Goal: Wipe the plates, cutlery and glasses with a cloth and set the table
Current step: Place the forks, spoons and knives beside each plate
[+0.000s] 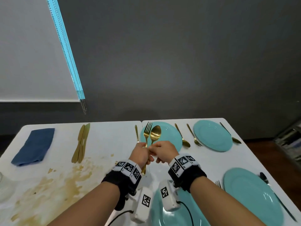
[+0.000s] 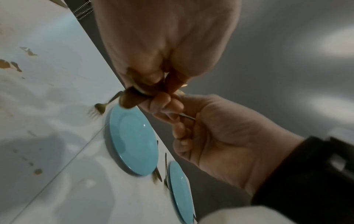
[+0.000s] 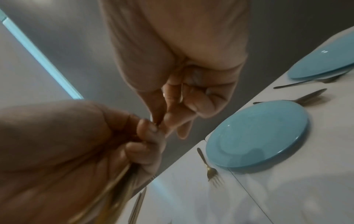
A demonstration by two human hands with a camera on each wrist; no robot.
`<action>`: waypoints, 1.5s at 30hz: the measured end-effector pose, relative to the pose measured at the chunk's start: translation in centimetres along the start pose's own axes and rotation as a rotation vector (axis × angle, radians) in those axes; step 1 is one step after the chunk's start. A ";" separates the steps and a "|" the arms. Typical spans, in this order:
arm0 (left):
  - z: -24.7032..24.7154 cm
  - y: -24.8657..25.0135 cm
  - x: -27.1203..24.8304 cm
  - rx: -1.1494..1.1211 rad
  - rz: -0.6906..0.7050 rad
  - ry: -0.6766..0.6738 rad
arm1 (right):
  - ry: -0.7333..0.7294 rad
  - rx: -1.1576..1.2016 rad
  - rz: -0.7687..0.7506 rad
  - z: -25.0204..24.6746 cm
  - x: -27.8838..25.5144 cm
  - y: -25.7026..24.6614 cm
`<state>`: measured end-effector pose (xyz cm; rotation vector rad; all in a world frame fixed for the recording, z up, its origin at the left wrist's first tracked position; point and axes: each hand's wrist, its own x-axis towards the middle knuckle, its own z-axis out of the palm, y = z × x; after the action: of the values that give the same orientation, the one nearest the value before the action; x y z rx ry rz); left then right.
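While left hand point(image 1: 141, 153) grips fork point(image 1: 147, 130), right hand point(image 1: 163, 150) pinches spoon point(image 1: 155, 132).

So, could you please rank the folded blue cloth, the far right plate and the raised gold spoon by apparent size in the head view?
1. Far right plate and folded blue cloth: look alike, so unranked.
2. Raised gold spoon, smallest, despite being nearer the camera.

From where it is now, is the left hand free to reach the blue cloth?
Probably not yet. The left hand grips a gold fork and spoon, with the right hand pinching at them. The path left to the blue cloth looks open, past the gold knives.
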<state>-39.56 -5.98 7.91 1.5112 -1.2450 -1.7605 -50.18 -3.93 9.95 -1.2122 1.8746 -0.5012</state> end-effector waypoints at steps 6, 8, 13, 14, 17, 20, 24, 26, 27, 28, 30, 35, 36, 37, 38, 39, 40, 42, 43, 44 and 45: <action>4.3 -0.7 -2.3 -0.032 -0.005 -0.050 | 0.016 0.145 0.076 -2.6 -1.7 2.6; 5.6 -1.1 -3.0 -0.033 -0.018 -0.033 | 0.028 0.149 0.088 -3.5 -2.4 3.6; 7.3 -1.9 -4.7 -0.080 -0.051 0.064 | 0.059 0.111 0.114 -6.6 -4.0 7.1; 7.4 -2.2 -4.8 -0.081 -0.060 0.064 | 0.053 0.093 0.126 -7.3 -4.4 8.1; 7.7 -2.9 -4.6 -0.059 -0.065 0.092 | 0.037 -0.035 0.159 -9.1 -5.4 11.5; 7.9 -3.7 -4.1 0.015 -0.063 0.207 | 0.032 -0.221 0.224 -9.9 -6.2 15.5; 8.4 -4.9 -3.9 0.067 -0.068 0.267 | -0.038 -0.468 0.319 -9.7 -6.8 20.8; 8.8 -5.5 -3.9 0.099 -0.076 0.284 | -0.087 -0.610 0.331 -9.3 -7.0 22.8; 8.9 -5.8 -3.9 0.115 -0.073 0.290 | -0.091 -0.640 0.339 -8.9 -7.1 23.6; 9.0 -6.0 -3.9 0.130 -0.071 0.296 | -0.088 -0.641 0.347 -8.5 -7.0 24.4; 9.1 -6.4 -3.9 0.154 -0.070 0.294 | -0.080 -0.632 0.375 -7.8 -6.8 25.4; 9.3 -6.5 -3.9 0.195 -0.056 0.280 | -0.037 -0.613 0.385 -6.2 -6.3 26.6; 9.3 -6.5 -3.9 0.200 -0.057 0.277 | -0.029 -0.632 0.363 -5.9 -6.3 26.7; 9.3 -6.6 -3.9 0.202 -0.058 0.273 | -0.022 -0.643 0.346 -5.7 -6.4 26.9; 9.3 -6.6 -4.0 0.200 -0.063 0.269 | -0.022 -0.662 0.339 -5.6 -6.6 26.8; 9.3 -6.8 -3.9 0.196 -0.066 0.267 | -0.018 -0.670 0.340 -5.5 -6.8 26.8; 9.3 -6.9 -4.0 0.194 -0.070 0.265 | -0.006 -0.666 0.345 -5.5 -6.8 26.9; 9.2 -7.0 -4.1 0.189 -0.074 0.262 | 0.022 -0.630 0.355 -5.4 -6.9 26.8; 9.2 -7.0 -4.2 0.188 -0.074 0.263 | 0.031 -0.599 0.356 -5.4 -6.9 26.8; 9.1 -7.0 -4.3 0.187 -0.076 0.265 | 0.042 -0.569 0.362 -5.3 -6.9 26.9; 9.0 -7.0 -4.4 0.187 -0.076 0.268 | 0.043 -0.543 0.370 -5.3 -7.0 26.7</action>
<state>-45.74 3.66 3.60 1.8539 -1.2549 -1.4582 -67.93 13.92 -2.65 -1.1436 2.2889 0.2015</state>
